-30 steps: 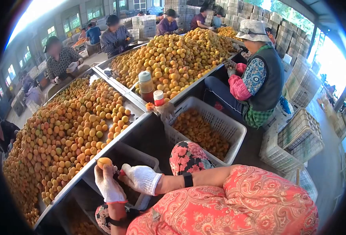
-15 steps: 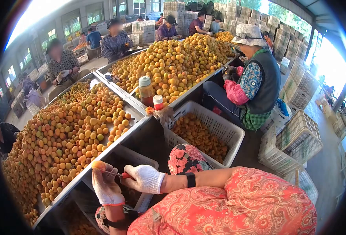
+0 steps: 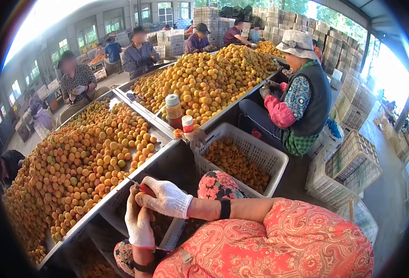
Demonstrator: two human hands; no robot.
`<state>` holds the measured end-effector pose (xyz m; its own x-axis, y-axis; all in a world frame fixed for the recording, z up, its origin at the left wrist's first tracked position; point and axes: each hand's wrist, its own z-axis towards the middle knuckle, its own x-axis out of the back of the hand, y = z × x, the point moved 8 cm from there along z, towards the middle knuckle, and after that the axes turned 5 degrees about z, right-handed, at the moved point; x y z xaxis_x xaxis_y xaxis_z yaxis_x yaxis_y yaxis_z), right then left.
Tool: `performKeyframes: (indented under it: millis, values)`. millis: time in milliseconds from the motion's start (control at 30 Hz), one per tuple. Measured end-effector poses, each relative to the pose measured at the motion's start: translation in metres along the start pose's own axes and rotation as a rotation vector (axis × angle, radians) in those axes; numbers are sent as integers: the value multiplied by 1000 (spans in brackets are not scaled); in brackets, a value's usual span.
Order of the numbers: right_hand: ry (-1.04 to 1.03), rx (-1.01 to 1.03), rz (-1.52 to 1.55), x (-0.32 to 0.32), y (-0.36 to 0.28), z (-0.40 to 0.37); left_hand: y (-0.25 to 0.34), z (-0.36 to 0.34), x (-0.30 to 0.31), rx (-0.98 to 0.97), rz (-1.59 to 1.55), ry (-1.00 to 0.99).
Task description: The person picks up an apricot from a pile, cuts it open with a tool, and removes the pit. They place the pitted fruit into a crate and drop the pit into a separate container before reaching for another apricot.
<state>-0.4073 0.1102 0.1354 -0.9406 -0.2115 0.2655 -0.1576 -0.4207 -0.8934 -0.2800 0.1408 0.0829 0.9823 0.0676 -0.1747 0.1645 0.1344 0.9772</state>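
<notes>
My right hand (image 3: 166,198), in a white knit glove, is closed round a red-handled tool (image 3: 145,189). The tool's thin metal shaft (image 3: 129,179) points up and left, past my left fingertips. My left hand (image 3: 139,221), also gloved, has its fingers drawn together against the right one. A small dark brownish bit shows at its fingertips, too hidden to name. Both hands are above a grey crate (image 3: 173,235) below the metal table's edge. Heaped apricots (image 3: 81,169) lie on the table just beyond my hands.
A pale crate (image 3: 278,162) of split apricots stands right of my knee. A capped bottle (image 3: 173,111) and a red jar (image 3: 187,124) sit on the table's corner. A co-worker in a hat (image 3: 306,97) sits at the right. Stacked crates (image 3: 352,162) stand behind. More people work across the table.
The whole apricot at my left fingertips no longer shows there. My left hand has moved up and right against the right hand; the tool's shaft now points more upward.
</notes>
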Motion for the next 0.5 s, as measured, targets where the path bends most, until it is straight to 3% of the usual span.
performKeyframes:
  millis: [133,300,367,500]
  values:
    - [-8,-89,54,-4,6,3,8,-6,-7,-39,2,-41]
    - [96,-40,56,1,2,4,-1,-1,-1,65,89,-33]
    - [96,-50,48,2,-1,5,6,-2,-9,-10,166,-70]
    - [141,8,35,3,2,5,4,-3,-13,61,73,-36]
